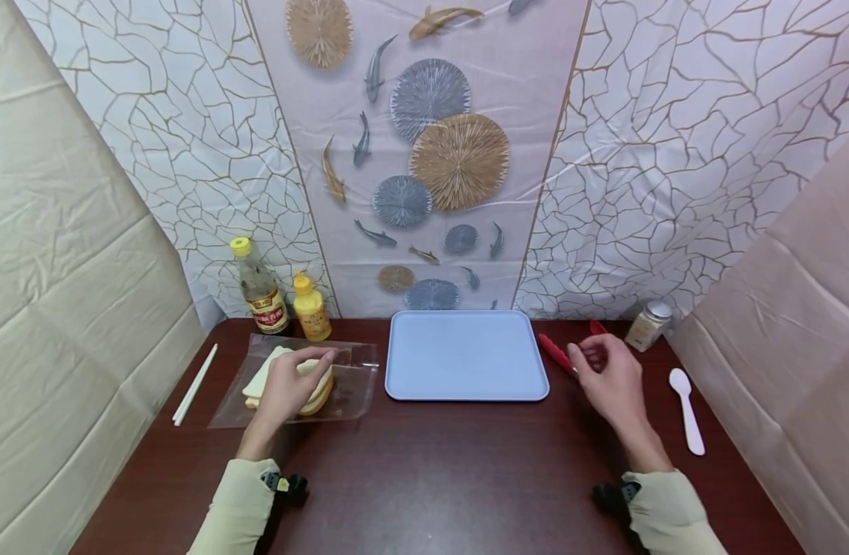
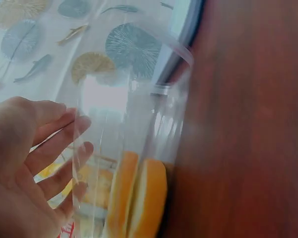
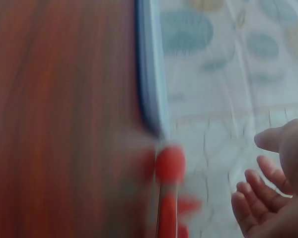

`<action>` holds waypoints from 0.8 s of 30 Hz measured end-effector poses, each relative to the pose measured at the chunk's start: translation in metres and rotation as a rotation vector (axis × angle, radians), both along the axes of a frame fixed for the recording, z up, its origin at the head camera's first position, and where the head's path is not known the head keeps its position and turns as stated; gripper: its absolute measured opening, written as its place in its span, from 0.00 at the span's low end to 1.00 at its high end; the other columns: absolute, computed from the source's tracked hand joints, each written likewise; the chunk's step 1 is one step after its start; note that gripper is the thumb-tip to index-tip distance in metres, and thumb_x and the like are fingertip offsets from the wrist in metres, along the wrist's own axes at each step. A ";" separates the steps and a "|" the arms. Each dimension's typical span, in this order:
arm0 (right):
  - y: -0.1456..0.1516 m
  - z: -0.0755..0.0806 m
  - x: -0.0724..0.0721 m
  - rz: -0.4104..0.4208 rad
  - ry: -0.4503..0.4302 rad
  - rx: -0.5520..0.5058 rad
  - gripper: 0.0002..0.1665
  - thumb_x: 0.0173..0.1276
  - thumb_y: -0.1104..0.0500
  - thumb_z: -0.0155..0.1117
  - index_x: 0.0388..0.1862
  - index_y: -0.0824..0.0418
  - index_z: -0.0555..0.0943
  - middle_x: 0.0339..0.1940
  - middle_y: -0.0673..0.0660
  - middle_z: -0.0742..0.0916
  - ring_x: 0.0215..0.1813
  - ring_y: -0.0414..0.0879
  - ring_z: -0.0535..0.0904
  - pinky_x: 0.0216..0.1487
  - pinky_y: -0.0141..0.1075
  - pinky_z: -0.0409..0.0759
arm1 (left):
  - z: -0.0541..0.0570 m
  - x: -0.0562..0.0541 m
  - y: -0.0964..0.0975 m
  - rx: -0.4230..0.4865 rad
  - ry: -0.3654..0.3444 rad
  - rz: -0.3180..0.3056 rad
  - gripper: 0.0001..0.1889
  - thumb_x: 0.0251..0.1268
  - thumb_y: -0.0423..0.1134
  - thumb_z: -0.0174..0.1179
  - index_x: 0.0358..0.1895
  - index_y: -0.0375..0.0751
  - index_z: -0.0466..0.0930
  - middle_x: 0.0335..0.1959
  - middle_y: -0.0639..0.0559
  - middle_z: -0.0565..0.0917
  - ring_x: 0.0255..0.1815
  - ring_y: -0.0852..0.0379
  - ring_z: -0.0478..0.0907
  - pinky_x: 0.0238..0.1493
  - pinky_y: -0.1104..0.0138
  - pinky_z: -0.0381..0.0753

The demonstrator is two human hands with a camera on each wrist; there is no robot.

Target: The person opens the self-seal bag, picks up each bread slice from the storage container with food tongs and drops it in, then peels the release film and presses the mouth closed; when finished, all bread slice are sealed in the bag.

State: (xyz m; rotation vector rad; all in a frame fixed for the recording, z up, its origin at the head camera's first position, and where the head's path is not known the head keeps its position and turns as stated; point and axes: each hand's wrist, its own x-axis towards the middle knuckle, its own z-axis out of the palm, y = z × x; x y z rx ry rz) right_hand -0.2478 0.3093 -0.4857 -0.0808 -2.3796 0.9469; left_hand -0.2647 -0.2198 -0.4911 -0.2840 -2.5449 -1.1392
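My left hand (image 1: pixel 293 379) is over a clear plastic bag (image 1: pixel 351 397) holding sliced bread (image 1: pixel 266 374). In the left wrist view, its thumb and index finger pinch the upper film, and the bag's mouth stands raised. Through the film, the crusts of two bread slices (image 2: pixel 150 198) show. My right hand (image 1: pixel 613 381) hovers near red-tipped metal tongs (image 1: pixel 555 353), its fingers loosely bent with nothing between them. In the right wrist view, the tongs (image 3: pixel 170 166) appear blurred and apart from the fingers.
A blue tray (image 1: pixel 466 354) lies at the back centre. Left are white chopsticks (image 1: pixel 196 385), a dark sauce bottle (image 1: pixel 263 297) and a yellow squeeze bottle (image 1: pixel 311 310). Right are a seasoning jar (image 1: pixel 649 327) and a white spoon (image 1: pixel 686 412). Fabric walls surround the table.
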 end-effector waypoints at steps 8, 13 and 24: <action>-0.098 -0.010 -0.028 0.330 0.025 -0.104 0.05 0.73 0.64 0.75 0.45 0.63 0.88 0.37 0.58 0.91 0.40 0.49 0.87 0.44 0.44 0.89 | -0.001 -0.031 0.027 -0.042 0.033 -0.005 0.12 0.77 0.37 0.68 0.58 0.47 0.91 0.53 0.45 0.94 0.48 0.47 0.93 0.44 0.50 0.90; -0.160 -0.022 -0.035 0.503 -0.057 -0.179 0.05 0.74 0.66 0.73 0.46 0.64 0.89 0.38 0.59 0.92 0.43 0.51 0.88 0.48 0.49 0.90 | -0.009 -0.045 0.037 -0.193 0.023 -0.010 0.14 0.73 0.36 0.71 0.59 0.45 0.91 0.56 0.43 0.92 0.52 0.42 0.92 0.54 0.46 0.89; -0.257 -0.023 -0.044 0.696 -0.173 -0.150 0.09 0.77 0.64 0.70 0.50 0.67 0.91 0.43 0.58 0.95 0.46 0.50 0.91 0.51 0.39 0.91 | -0.017 -0.060 0.044 -0.326 -0.058 0.009 0.08 0.75 0.44 0.70 0.50 0.48 0.93 0.50 0.49 0.94 0.52 0.43 0.90 0.56 0.45 0.85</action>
